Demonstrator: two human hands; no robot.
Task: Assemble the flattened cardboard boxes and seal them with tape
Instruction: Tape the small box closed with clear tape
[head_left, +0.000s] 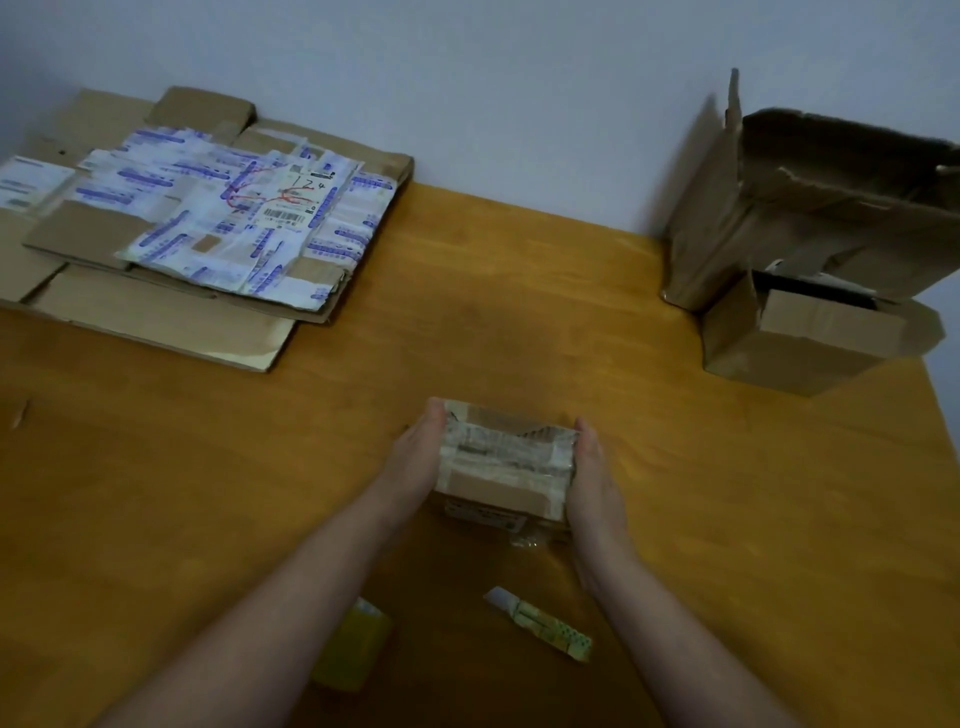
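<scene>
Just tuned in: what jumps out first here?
The left hand and right hand press the sides of a small tape-wrapped brown cardboard box at the centre of the orange-brown wooden table. A stack of flattened cardboard covered in white-and-blue printed tape lies far left; torn open brown boxes stand far right.

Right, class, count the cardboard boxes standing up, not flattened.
3: small taped box, centre; large open box, far right; smaller open box in front of it. More may hide behind.

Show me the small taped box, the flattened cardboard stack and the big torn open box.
small taped box (498, 491): head view, bare cardboard on its top face.
flattened cardboard stack (161, 322): head view, plain front flap.
big torn open box (706, 239): head view, its left outer wall.
</scene>
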